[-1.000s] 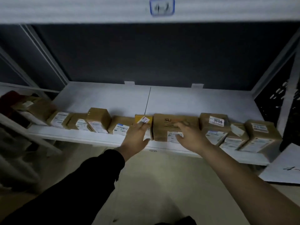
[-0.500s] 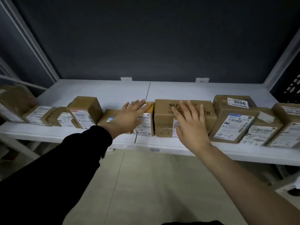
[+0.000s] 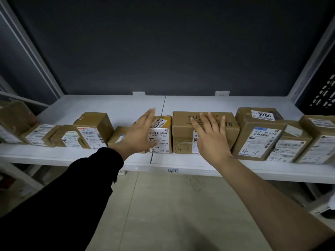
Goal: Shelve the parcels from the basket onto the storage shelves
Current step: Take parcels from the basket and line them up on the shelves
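A row of brown cardboard parcels with white labels stands along the front of a white shelf (image 3: 190, 104). My left hand (image 3: 140, 132), fingers spread, hovers in front of a small yellow-topped parcel (image 3: 161, 137). My right hand (image 3: 211, 136) is open over the front of a wide brown parcel (image 3: 183, 129) marked 4-3. Neither hand grips anything. To the right stands a parcel (image 3: 259, 138) with a 3006 sticker behind it. The basket is not in view.
More parcels (image 3: 92, 130) fill the shelf's left end and others (image 3: 316, 140) its right end. The back half of the shelf is bare. A dark panel closes the rear. White uprights (image 3: 30, 49) frame both sides. Below is a grey floor (image 3: 163, 211).
The view has moved closer and lower toward the shelf. Both hands have lifted slightly off the parcels, with fingers spread wider.
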